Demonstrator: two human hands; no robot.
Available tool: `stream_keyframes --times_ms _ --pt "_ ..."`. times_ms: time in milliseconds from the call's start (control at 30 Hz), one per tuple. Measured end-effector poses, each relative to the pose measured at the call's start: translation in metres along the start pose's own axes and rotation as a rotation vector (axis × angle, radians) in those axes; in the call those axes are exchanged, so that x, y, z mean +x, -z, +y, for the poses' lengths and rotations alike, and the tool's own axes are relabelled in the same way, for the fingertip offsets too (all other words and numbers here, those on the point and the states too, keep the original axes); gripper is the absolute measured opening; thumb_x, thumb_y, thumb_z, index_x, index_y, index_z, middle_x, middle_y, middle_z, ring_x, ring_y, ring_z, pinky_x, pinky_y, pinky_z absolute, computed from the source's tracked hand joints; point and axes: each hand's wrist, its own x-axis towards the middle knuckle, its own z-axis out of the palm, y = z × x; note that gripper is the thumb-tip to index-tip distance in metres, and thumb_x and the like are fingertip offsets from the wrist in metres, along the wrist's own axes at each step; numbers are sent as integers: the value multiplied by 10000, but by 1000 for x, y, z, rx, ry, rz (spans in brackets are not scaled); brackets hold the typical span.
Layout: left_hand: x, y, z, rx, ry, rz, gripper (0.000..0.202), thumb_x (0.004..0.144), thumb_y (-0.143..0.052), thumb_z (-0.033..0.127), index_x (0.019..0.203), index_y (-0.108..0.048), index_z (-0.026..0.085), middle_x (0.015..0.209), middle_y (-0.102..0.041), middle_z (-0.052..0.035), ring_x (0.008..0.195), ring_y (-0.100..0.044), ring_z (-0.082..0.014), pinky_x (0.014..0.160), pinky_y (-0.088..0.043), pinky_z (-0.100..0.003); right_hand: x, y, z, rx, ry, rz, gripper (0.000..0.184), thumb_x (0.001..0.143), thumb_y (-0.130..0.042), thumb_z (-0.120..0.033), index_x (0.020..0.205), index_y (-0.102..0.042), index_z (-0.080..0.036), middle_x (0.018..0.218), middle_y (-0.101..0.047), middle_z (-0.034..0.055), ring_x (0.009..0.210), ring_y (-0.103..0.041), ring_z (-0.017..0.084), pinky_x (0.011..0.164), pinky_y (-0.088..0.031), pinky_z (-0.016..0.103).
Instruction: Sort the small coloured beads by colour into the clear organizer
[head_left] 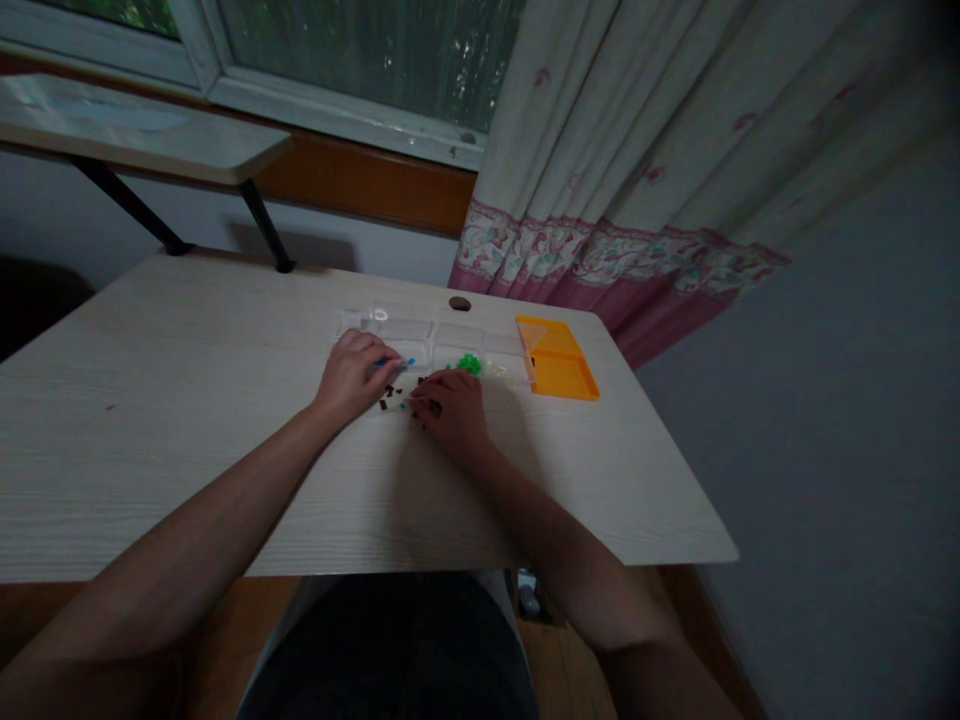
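Note:
My left hand (354, 370) is closed, thumb and fingertips together beside some small blue pieces (410, 362); what it pinches is too small to make out. My right hand (456, 408) faces it with curled fingers pressed together, among small dark red-brown pieces (385, 405) scattered on the tabletop. Its fingertips hide whatever they hold. Just beyond the right hand lies a pile of bright green pieces (469, 363), and pale yellowish pieces (495, 369) lie to its right. A clear plastic compartment tray (409, 328) stretches behind both hands.
An orange case (564, 377) lies open at the right of the wooden table (247, 480). A round cable hole (460, 303) is near the back edge. A raised shelf (187, 140) on black legs stands at the back left; a curtain (592, 200) hangs behind the right side.

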Motion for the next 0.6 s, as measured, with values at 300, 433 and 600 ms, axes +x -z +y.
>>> stream_keyframes --times_ms 300,433,600 --pt "0 0 -8 45 171 51 195 928 -607 363 866 -719 216 877 -666 -45 926 -562 -233 925 -436 -443 -4 -1 -9 -174 113 -120 167 948 -614 -327 980 -767 -267 1148 -689 45 1131 -510 240 980 -334 415" --pt "-2 -2 -13 45 124 83 169 932 -621 345 870 -720 223 859 -663 -57 891 -550 -230 865 -445 -444 -4 -4 -9 -153 129 -104 174 952 -605 -313 970 -767 -251 1114 -704 53 1098 -526 249 965 -347 429" --pt "-3 -4 -20 60 68 118 175 924 -628 352 886 -735 219 836 -659 -59 862 -546 -233 816 -452 -432 -3 -4 -7 -78 111 -57 115 914 -660 -278 934 -772 -258 1076 -720 45 1078 -542 251 951 -366 430"
